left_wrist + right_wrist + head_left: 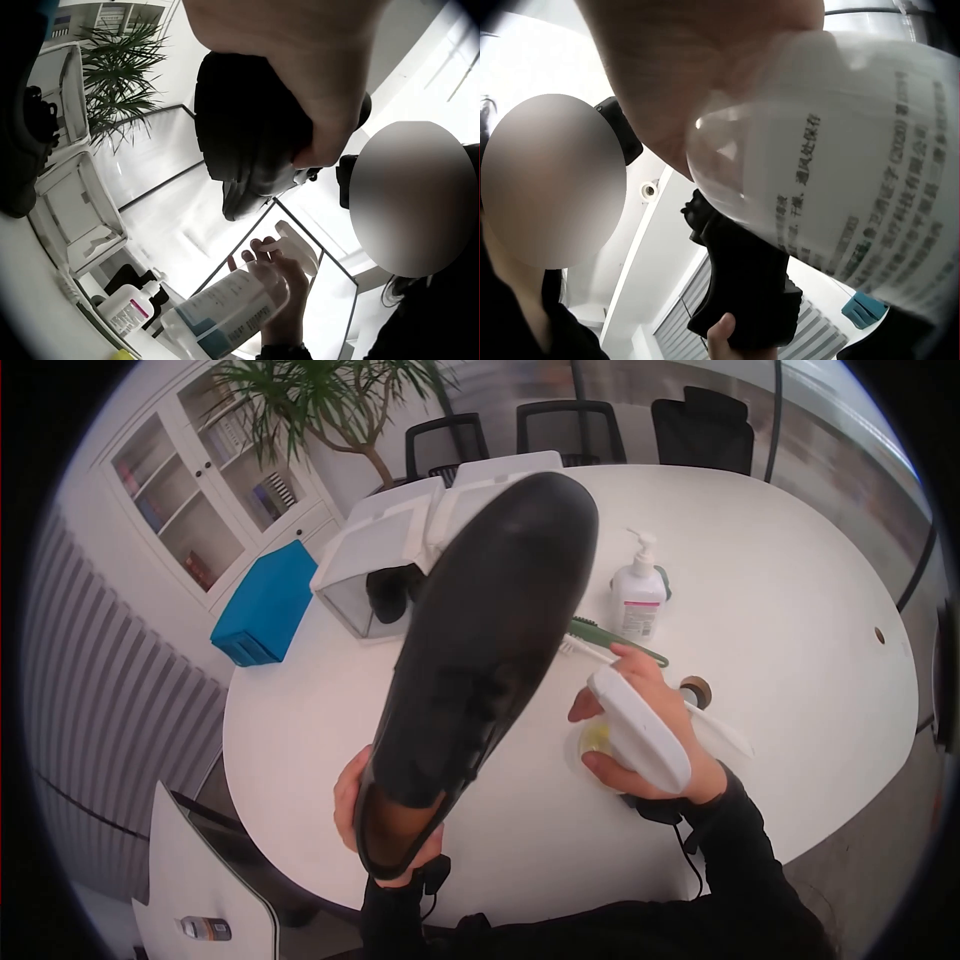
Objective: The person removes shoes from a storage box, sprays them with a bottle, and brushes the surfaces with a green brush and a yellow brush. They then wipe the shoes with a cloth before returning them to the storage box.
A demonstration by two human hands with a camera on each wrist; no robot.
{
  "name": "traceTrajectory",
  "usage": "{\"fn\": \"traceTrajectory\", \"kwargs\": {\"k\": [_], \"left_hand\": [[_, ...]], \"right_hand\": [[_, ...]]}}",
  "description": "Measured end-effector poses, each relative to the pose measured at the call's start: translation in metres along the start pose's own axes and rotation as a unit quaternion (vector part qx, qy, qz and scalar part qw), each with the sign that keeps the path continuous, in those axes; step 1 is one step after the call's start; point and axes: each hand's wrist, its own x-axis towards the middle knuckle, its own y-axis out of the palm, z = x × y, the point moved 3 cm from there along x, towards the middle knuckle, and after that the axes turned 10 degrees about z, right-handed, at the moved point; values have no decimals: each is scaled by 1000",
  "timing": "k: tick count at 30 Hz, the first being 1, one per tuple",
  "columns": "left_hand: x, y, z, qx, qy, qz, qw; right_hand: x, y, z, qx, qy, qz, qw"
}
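Observation:
In the head view a black leather shoe [500, 595] with a tan insole is raised over the white table, toe pointing up and away. My left hand [347, 797] grips it at the heel, fingers along its side. A clear spray bottle [229, 311] with a printed label is in my right hand [668, 695], which curls round its neck below the white trigger head [645, 740]. The bottle is held to the right of the shoe. In the right wrist view the bottle's label fills the right side, and the shoe [746, 281] shows behind it.
White boxes [375, 550] stand at the back left, one with a dark shoe [390, 592] inside. Beside them is a blue box [265, 605]. A pump bottle [638, 600], a green brush [620, 641], a white-handled brush [722, 730] and a brown-rimmed round item [697, 690] are right of the shoe.

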Motion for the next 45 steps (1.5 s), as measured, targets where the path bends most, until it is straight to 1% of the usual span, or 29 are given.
{"fn": "traceTrajectory", "kwargs": {"k": [3,5,7,8,11,12,14,15,18,19,21,22,24,26,27,29,30,33,35,36,39,42,45], "left_hand": [[-13,2,13,-112,-61,27,991],[-25,5,19,-154,-112,24,981],[-39,7,27,-205,-165,18,965],[-46,7,30,-207,-184,23,961],[-49,5,33,-198,-188,29,962],[-50,5,34,-198,-195,31,960],[-64,4,42,-199,-231,43,951],[-72,3,47,-196,-252,53,946],[-97,0,64,-176,-303,87,933],[-95,1,64,-180,-304,83,932],[-85,3,59,-197,-283,56,937],[-66,7,47,-209,-262,32,942],[-52,9,41,-212,-230,9,950],[-52,9,43,-195,-208,11,958],[-53,9,42,-201,-221,10,954],[-56,9,42,-208,-242,12,948],[-58,8,44,-208,-251,16,945],[-66,8,49,-203,-251,21,946],[-50,10,41,-211,-221,-4,952],[-49,10,40,-210,-219,-3,953],[-47,9,39,-202,-213,-2,956],[-50,9,41,-206,-216,-3,955],[-58,9,46,-225,-233,2,946]], "right_hand": [[3,10,-1,40,6,9,999],[7,14,-3,60,17,4,998],[3,15,-8,25,6,7,1000],[2,17,-10,8,0,9,1000],[5,23,-10,163,69,-72,982],[6,23,-11,184,83,-71,977],[5,21,-15,64,30,-4,997],[3,21,-16,5,5,31,999],[0,23,-18,49,22,49,997],[2,24,-15,52,23,45,997],[11,27,-9,56,23,37,997],[13,30,-9,90,33,33,995],[14,38,-10,158,56,26,986],[14,41,-10,212,64,14,975],[13,42,-11,239,68,8,969],[10,39,-15,100,9,65,993],[8,38,-17,29,-21,93,995],[11,37,-11,19,-22,48,998],[14,40,-11,43,-5,28,999],[15,42,-12,54,3,19,998],[7,46,-15,-5,-18,42,999],[13,44,-12,12,4,38,999],[6,47,-17,4,-16,74,997]]}}
